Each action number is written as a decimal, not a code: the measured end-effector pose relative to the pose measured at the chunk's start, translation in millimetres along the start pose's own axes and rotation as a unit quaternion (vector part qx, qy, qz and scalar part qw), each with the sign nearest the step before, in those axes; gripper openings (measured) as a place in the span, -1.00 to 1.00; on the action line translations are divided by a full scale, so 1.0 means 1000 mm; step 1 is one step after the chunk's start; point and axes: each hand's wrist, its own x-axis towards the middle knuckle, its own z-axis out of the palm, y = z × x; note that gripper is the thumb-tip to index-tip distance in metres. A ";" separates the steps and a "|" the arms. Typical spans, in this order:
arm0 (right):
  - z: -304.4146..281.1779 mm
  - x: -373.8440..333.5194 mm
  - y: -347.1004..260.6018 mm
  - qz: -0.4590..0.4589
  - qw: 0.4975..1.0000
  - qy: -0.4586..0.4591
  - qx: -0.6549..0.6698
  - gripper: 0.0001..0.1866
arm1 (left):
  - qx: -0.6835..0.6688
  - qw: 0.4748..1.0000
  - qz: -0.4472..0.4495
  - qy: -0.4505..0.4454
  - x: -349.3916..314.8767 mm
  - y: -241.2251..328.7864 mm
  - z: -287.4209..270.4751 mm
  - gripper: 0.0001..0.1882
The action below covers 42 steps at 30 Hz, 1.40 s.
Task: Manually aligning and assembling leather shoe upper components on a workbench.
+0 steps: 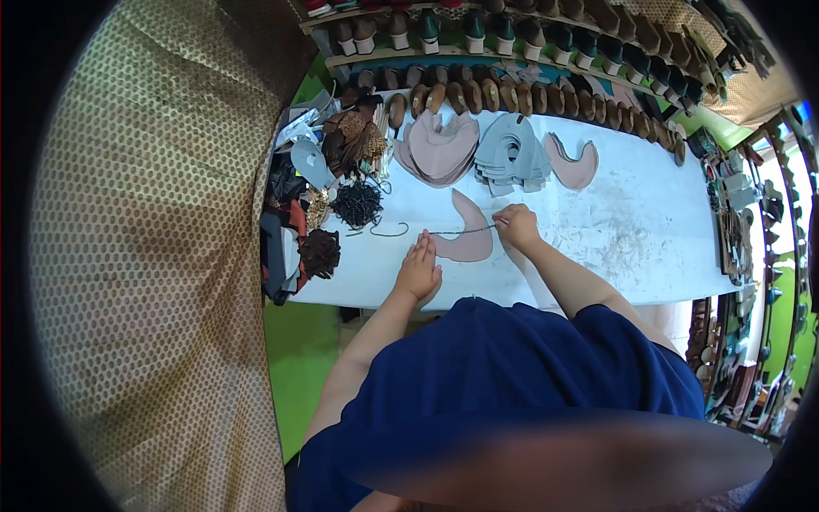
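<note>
A thin dark cord (461, 231) is stretched across a curved pinkish-beige shoe-upper piece (474, 249) lying on the white table. My right hand (519, 227) pinches the cord's right end, just past the piece's right edge. Flat on the table, my left hand (418, 268) has its fingers stretched out, and the fingertips press near the cord at the piece's left side. Beyond that hand the cord's loose tail (391, 234) curls to the left. A tangled heap of black cord (357, 205) sits farther left.
Stacks of pinkish pieces (442, 162), grey pieces (512, 157) and a smaller curved stack (577, 167) lie along the back. Brown bundles (348, 136) and scraps crowd the left end. Shoes on shelves (401, 55) stand behind; a patterned curtain (162, 256) hangs left.
</note>
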 end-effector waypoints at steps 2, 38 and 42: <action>-0.006 -0.002 -0.001 -0.023 0.999 -0.036 -0.019 -0.85 | 0.001 1.000 -0.012 0.002 0.002 0.000 0.002 -0.17; -0.002 -0.053 -0.013 -0.251 0.964 -0.041 -0.078 -0.77 | 0.072 0.994 -0.077 -0.005 0.019 0.015 -0.001 -0.31; 0.006 -0.059 -0.013 -0.236 0.967 -0.041 -0.084 -0.74 | 0.088 0.993 -0.074 -0.010 0.019 0.018 0.000 -0.31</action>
